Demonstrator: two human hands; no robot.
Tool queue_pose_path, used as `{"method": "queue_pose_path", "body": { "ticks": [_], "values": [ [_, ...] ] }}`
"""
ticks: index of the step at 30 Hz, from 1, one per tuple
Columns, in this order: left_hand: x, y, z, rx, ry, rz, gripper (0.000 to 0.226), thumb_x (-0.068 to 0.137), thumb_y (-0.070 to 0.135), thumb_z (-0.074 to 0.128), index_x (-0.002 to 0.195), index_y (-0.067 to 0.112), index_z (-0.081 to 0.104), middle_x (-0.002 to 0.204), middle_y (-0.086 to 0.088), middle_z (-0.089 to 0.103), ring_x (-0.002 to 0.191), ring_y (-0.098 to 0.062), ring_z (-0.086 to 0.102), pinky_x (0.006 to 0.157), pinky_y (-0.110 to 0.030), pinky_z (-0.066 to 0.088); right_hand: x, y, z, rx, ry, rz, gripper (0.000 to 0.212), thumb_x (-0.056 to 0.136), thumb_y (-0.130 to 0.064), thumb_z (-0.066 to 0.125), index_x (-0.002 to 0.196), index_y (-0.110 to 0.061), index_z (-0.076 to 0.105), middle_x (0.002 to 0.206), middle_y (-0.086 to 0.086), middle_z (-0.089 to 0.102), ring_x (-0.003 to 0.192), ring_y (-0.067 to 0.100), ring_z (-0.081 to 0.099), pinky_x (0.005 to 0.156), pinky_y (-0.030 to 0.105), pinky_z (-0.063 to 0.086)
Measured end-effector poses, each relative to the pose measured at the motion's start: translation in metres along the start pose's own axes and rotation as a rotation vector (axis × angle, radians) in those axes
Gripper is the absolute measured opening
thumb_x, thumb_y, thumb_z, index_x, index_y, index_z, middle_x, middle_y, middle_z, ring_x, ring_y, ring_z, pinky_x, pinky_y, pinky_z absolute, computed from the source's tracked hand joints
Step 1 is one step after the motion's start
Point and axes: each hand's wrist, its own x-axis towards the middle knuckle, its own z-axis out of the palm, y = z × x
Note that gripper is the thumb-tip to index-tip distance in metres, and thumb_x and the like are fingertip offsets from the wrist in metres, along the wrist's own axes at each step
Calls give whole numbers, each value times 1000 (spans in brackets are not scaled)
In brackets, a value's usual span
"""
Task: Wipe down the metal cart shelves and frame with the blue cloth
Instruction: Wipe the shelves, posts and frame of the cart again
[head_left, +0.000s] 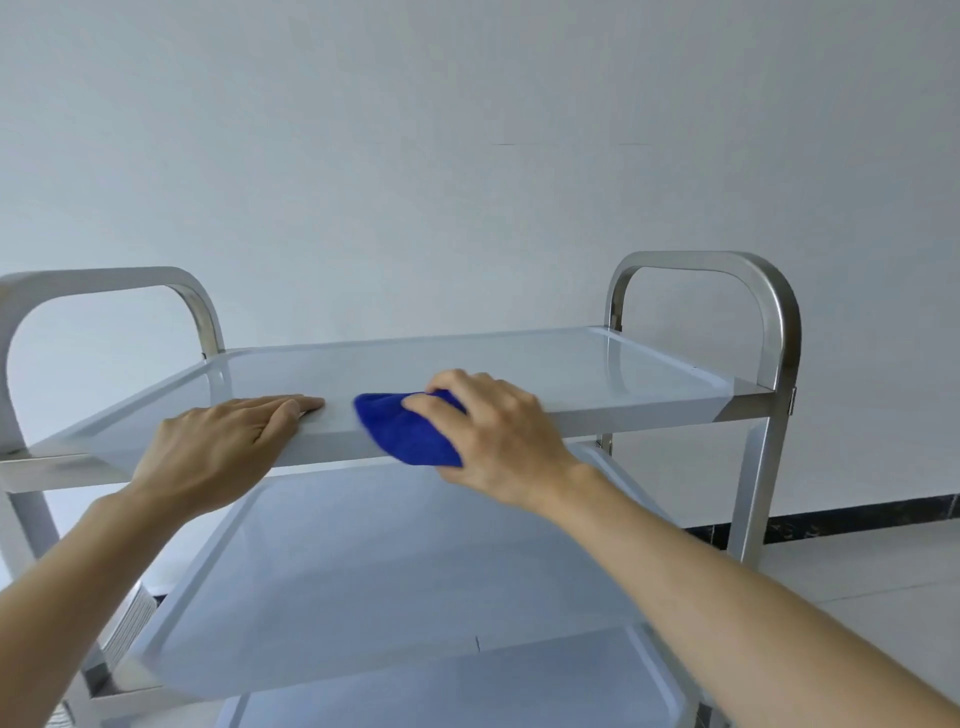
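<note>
Here we had the blue cloth (410, 431) bunched under our right hand (488, 431), draped over the near lip of the top shelf (519, 364) of the cart (769, 415), roughly midway along that front edge. The right hand's fingers were curled over the cloth and gripping it, thumb hidden beneath. Our left hand (218, 447) lay flat on the same lip just beside the cloth, fingers straight, holding nothing and, we judged, steadying the cart.

To do this stroke well, we reckoned the cloth wanted to wrap the lip so that top face and front face were cleaned in one pass, with even pressure and a long run toward the right post (779, 338) instead of short dabs. The left hand would have to give way or lift if the stroke went leftward. The middle shelf (363, 561) and the lowest shelf (467, 696) below, and the two looped handles (711, 260), looked to be still ahead of us, though we could not tell from the metal alone what was already clean.
</note>
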Motion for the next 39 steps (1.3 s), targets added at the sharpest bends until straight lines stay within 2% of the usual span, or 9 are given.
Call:
{"method": "queue_pose_path", "body": {
  "ticks": [7, 11, 16, 21, 26, 29, 33, 36, 39],
  "values": [
    [-3, 4, -4, -19, -10, -2, 47, 98, 57, 6, 127, 70, 41, 142, 35, 46, 121, -17, 54, 71, -30, 35, -83, 104, -57, -111, -49, 204, 62, 62, -25, 83, 121, -20, 67, 116, 1, 63, 88, 27, 67, 67, 34, 55],
    [8, 24, -9, -25, -54, -13, 38, 101, 46, 24, 119, 50, 58, 132, 18, 60, 110, -22, 58, 81, -35, 36, -100, 120, -63, -134, -2, 285, 59, 61, -22, 84, 118, -17, 69, 113, 3, 63, 82, 28, 64, 66, 38, 54],
    [18, 116, -11, -237, 17, 199, 30, 99, 42, 46, 124, 35, 60, 128, 7, 62, 116, -22, 59, 96, -35, 40, -96, 111, -53, -127, 68, 263, 50, 66, -25, 79, 114, -15, 71, 110, 3, 65, 82, 26, 63, 67, 41, 53],
    [18, 231, 6, -282, 119, 380, 42, 103, 42, 36, 140, 28, 46, 142, 8, 52, 127, -21, 50, 103, -38, 34, -93, 107, -55, -131, 16, 226, 53, 71, -23, 80, 122, -17, 66, 117, 3, 62, 92, 24, 62, 74, 40, 54],
    [12, 237, 30, -109, 195, 393, 55, 102, 49, 15, 127, 25, 57, 119, 7, 67, 106, -24, 64, 85, -39, 49, -123, 140, -73, -154, -28, 280, 64, 68, -11, 83, 129, -14, 61, 126, 6, 58, 109, 26, 58, 86, 41, 53],
    [9, 228, 41, -17, 294, 502, 49, 101, 49, 29, 103, 19, 67, 90, 4, 71, 78, -28, 67, 63, -39, 51, -151, 163, -88, -205, 23, 399, 67, 66, -4, 83, 129, -13, 61, 127, 8, 57, 115, 28, 57, 86, 44, 56],
    [10, 230, 45, -10, 367, 528, 43, 101, 50, 36, 98, 19, 67, 85, 5, 70, 71, -27, 66, 58, -37, 47, -155, 169, -97, -150, -37, 405, 66, 69, -2, 82, 131, -15, 59, 129, 4, 53, 118, 25, 55, 81, 45, 57],
    [11, 227, 47, -32, 402, 536, 42, 101, 50, 37, 98, 20, 67, 87, 6, 70, 72, -26, 66, 57, -36, 46, -157, 166, -104, 15, 49, 477, 63, 72, -10, 83, 129, -21, 59, 129, -4, 48, 117, 18, 53, 91, 35, 52],
    [10, 224, 48, -52, 418, 532, 43, 101, 50, 37, 99, 21, 68, 90, 7, 71, 73, -26, 67, 58, -35, 45, -165, 161, -116, 125, 337, 633, 57, 75, -27, 85, 125, -25, 59, 126, -7, 47, 119, 1, 49, 98, 12, 40]
  ]
}}
